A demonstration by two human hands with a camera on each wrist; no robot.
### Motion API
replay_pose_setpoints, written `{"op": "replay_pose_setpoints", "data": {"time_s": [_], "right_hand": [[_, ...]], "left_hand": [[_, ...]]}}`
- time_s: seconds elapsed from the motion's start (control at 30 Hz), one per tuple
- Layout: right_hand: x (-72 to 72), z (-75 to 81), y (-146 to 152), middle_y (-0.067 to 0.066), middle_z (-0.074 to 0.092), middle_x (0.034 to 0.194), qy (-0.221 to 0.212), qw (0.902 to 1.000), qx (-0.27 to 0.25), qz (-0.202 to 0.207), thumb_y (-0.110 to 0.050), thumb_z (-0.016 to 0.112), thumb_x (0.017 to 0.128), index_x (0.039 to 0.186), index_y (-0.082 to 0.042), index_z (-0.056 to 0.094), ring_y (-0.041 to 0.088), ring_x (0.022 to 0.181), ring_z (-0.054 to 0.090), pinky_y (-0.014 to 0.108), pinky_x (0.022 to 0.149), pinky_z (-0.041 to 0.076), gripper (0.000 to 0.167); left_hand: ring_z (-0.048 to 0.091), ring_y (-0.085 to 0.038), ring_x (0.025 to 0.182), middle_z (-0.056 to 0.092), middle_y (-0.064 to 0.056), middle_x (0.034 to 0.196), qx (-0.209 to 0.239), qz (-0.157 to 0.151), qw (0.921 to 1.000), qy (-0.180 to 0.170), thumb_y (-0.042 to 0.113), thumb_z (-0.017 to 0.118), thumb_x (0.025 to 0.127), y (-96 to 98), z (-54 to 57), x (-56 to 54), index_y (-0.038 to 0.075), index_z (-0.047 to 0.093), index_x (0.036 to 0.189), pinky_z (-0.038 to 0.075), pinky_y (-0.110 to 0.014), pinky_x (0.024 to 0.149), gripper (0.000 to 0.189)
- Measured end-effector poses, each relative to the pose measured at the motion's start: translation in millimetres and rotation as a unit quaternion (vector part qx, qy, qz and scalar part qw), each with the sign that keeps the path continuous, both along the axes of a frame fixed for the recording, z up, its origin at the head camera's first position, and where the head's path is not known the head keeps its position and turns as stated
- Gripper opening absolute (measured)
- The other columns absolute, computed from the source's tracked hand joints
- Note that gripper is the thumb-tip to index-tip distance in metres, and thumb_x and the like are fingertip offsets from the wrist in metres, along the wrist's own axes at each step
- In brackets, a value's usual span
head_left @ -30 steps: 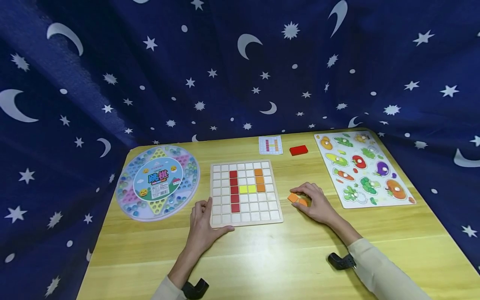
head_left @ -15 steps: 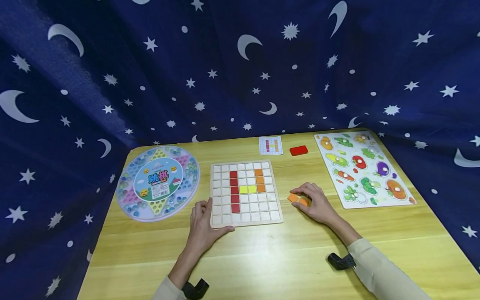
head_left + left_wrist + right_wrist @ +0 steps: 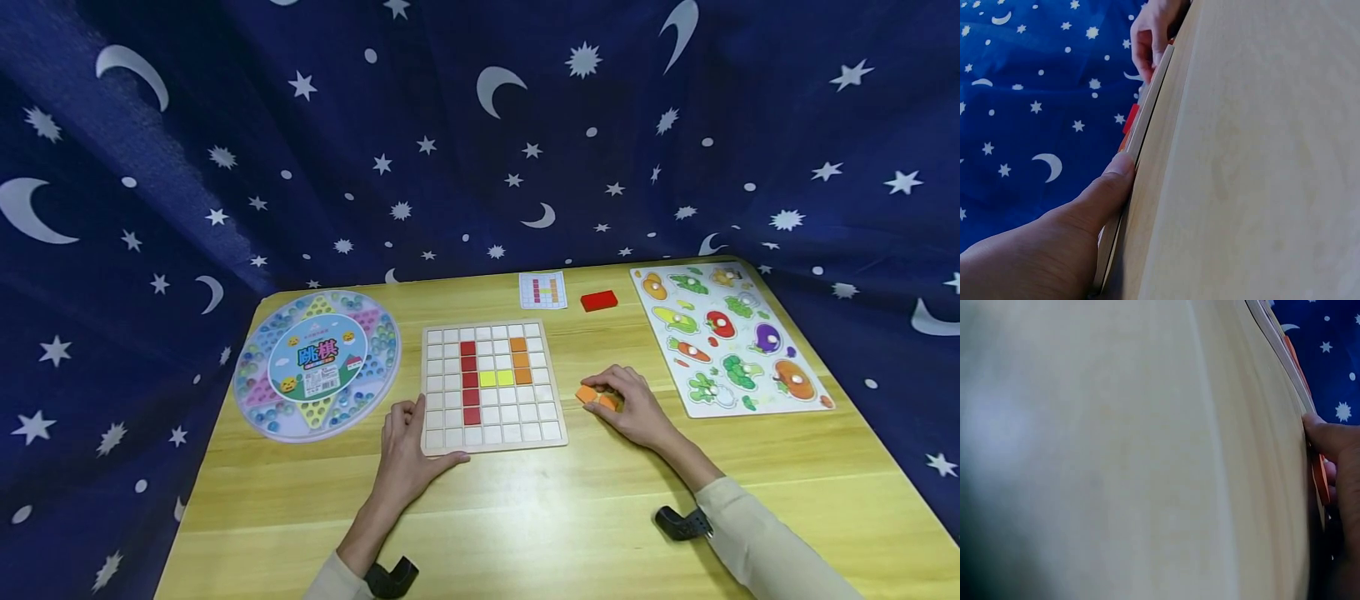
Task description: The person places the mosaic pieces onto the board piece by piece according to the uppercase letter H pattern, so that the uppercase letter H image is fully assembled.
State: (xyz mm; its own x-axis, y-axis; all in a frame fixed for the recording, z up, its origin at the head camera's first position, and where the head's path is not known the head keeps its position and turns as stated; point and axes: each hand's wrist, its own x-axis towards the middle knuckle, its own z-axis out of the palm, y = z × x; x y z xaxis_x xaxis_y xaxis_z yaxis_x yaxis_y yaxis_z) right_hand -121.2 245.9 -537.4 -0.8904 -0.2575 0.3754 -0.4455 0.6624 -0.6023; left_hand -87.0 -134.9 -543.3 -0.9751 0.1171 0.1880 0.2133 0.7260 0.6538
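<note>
A square wooden grid board (image 3: 556, 430) lies flat, with red tiles (image 3: 469, 379) in a column, two yellow tiles (image 3: 497, 378) side by side and orange tiles (image 3: 521, 361) in a shorter column. My left hand (image 3: 405, 454) rests at the board's near left corner, its thumb on the front edge and its fingers along the left edge. Right of the board, my right hand (image 3: 633, 408) pinches an orange square tile (image 3: 587, 394) between thumb and forefinger, just above or on the table. Another orange tile (image 3: 608, 403) sits under that hand, partly hidden.
Behind the board lie a pattern card (image 3: 543, 291) and a red block (image 3: 599, 301). A round Chinese checkers box (image 3: 318, 418) stands at left, a vegetable peg puzzle (image 3: 705, 337) at right. A starry curtain (image 3: 420, 108) borders the table (image 3: 525, 517).
</note>
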Motion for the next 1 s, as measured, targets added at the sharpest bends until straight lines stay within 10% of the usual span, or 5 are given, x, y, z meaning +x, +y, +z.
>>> {"op": "replay_pose_setpoints", "data": {"time_s": [0.53, 1.0], "right_hand": [[-31.9, 2.2, -24.7, 0.001, 0.063, 0.088, -0.005, 0.9994, -0.014, -0.031, -0.013, 0.085, 0.074, 0.105, -0.008, 0.072, 0.018, 0.085, 0.049, 0.035, 0.08, 0.03, 0.034], [-26.1, 10.4, -78.2, 0.003, 0.064, 0.089, -0.004, 0.9991, -0.032, 0.028, -0.016, 0.087, 0.072, 0.101, -0.008, 0.072, 0.019, 0.085, 0.048, 0.035, 0.08, 0.029, 0.033]], "left_hand": [[0.036, -0.023, 0.103, 0.041, -0.009, 0.113, -0.001, 0.005, 1.0, -0.005, 0.057, 0.089, 0.056, 0.0, -1.1, -0.9, 0.013, 0.039, 0.15, 0.03, -0.039, 0.087, 0.115], [0.036, -0.022, 0.102, 0.04, -0.008, 0.113, -0.002, 0.006, 1.0, -0.003, 0.058, 0.089, 0.056, -0.2, -0.6, -1.0, 0.013, 0.04, 0.15, 0.031, -0.038, 0.086, 0.115]]}}
